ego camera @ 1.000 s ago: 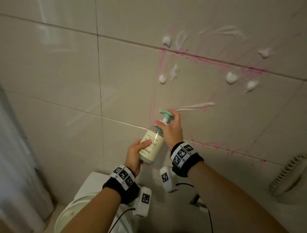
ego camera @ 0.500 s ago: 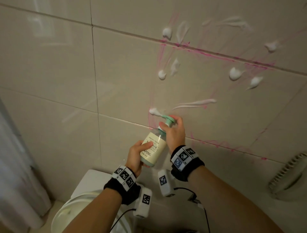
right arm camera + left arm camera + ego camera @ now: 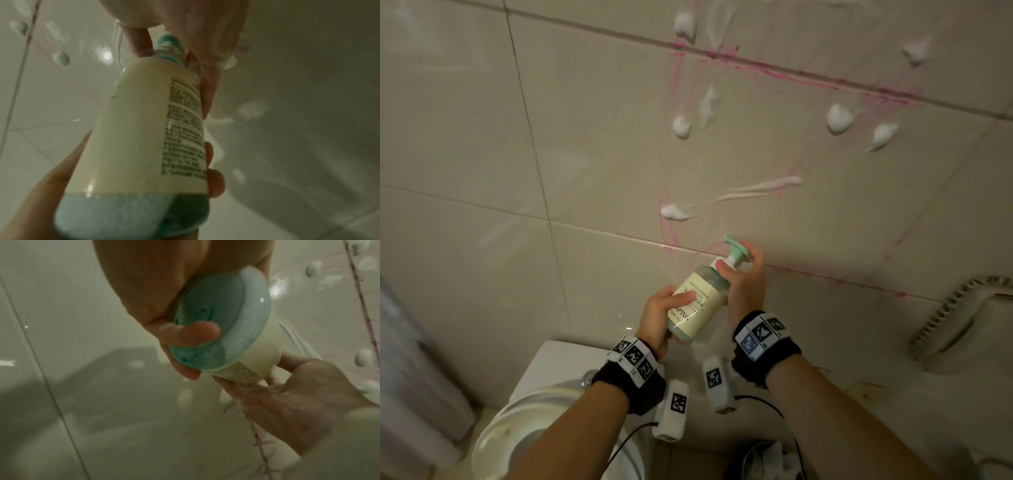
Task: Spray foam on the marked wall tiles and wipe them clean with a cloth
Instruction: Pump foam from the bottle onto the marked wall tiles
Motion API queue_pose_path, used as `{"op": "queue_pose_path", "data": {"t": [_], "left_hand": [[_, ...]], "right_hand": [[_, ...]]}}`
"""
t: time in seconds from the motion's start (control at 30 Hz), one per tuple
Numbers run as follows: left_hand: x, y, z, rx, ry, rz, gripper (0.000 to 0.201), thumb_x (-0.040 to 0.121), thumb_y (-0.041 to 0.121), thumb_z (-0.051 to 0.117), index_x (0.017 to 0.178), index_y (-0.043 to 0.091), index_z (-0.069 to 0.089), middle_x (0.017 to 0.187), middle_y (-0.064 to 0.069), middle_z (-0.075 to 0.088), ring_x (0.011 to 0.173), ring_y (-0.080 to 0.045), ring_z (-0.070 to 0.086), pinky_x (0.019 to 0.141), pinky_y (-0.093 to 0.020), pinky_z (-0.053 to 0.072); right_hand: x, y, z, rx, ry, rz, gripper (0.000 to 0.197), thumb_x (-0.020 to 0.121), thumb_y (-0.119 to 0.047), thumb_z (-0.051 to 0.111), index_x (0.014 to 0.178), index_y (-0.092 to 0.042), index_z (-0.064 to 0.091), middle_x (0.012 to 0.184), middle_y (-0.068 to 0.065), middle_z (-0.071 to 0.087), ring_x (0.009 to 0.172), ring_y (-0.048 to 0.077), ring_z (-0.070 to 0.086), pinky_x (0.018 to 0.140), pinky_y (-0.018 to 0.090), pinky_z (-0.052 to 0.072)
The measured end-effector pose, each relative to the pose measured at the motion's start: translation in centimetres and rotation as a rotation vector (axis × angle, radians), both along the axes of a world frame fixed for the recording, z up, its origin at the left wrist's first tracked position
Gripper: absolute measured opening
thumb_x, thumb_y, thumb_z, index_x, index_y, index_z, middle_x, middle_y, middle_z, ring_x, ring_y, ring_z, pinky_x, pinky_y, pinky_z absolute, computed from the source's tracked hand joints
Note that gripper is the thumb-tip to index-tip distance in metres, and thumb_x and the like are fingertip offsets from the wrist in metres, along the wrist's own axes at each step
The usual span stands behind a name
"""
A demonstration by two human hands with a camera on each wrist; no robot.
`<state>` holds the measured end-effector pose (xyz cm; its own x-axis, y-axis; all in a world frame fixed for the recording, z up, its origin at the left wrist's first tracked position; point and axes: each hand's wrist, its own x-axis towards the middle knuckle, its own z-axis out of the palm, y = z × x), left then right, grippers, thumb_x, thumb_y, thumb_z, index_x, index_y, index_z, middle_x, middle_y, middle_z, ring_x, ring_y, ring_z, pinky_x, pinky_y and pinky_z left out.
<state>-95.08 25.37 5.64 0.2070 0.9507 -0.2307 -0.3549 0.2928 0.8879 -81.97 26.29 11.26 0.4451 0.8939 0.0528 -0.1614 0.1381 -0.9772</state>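
Foam pump bottle (image 3: 698,305), cream label over a teal base, held tilted with its teal pump head (image 3: 738,251) toward 1 o'clock, just short of the tiled wall (image 3: 592,144). Left hand (image 3: 659,320) wraps the lower body, thumb across the label, one finger under the base (image 3: 193,332). Right hand (image 3: 744,284) curls round the neck, its fingers behind the pump head. White foam dabs (image 3: 681,125) and a long smear (image 3: 760,188) lie at 12 o'clock, among pink marker lines (image 3: 804,73) that follow the grout. At 7 o'clock, a white toilet cistern (image 3: 558,363); at 3 o'clock, a white ribbed fixture (image 3: 962,315), kind unclear.
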Motion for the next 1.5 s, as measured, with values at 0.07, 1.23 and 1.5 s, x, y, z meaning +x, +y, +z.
{"op": "queue_pose_path", "data": {"t": [0.07,1.23,1.5], "left_hand": [[0.3,-0.1,-0.2,-0.011,0.009,0.007,0.077,0.046,0.044,0.082,0.106,0.003,0.059,0.083,-0.018,0.064,0.064,-0.030,0.060,0.050,-0.029,0.038],[9.2,-1.7,-0.2,-0.052,-0.031,-0.168,0.079,0.063,0.044,0.074,0.124,-0.002,0.053,0.087,-0.013,0.068,0.070,-0.031,0.064,0.063,-0.035,0.046],[12.1,-2.2,1.6,0.037,0.079,-0.351,0.059,0.070,0.050,0.073,0.116,0.015,0.065,0.099,-0.007,0.072,0.087,-0.024,0.068,0.069,-0.037,0.053]], "right_hand": [[0.3,0.1,-0.3,-0.036,-0.002,-0.003,0.050,0.064,-0.015,0.078,0.106,-0.040,0.065,0.130,0.011,0.056,0.107,0.033,0.067,0.084,0.055,0.061],[9.5,-3.6,2.0,-0.068,-0.062,-0.021,0.036,0.077,-0.010,0.078,0.102,-0.036,0.069,0.114,0.006,0.068,0.088,0.021,0.074,0.068,0.042,0.062],[14.2,-5.1,2.9,-0.030,-0.107,-0.057,0.043,0.087,0.003,0.069,0.121,-0.021,0.059,0.098,-0.002,0.070,0.073,0.007,0.072,0.056,0.025,0.057]]}}
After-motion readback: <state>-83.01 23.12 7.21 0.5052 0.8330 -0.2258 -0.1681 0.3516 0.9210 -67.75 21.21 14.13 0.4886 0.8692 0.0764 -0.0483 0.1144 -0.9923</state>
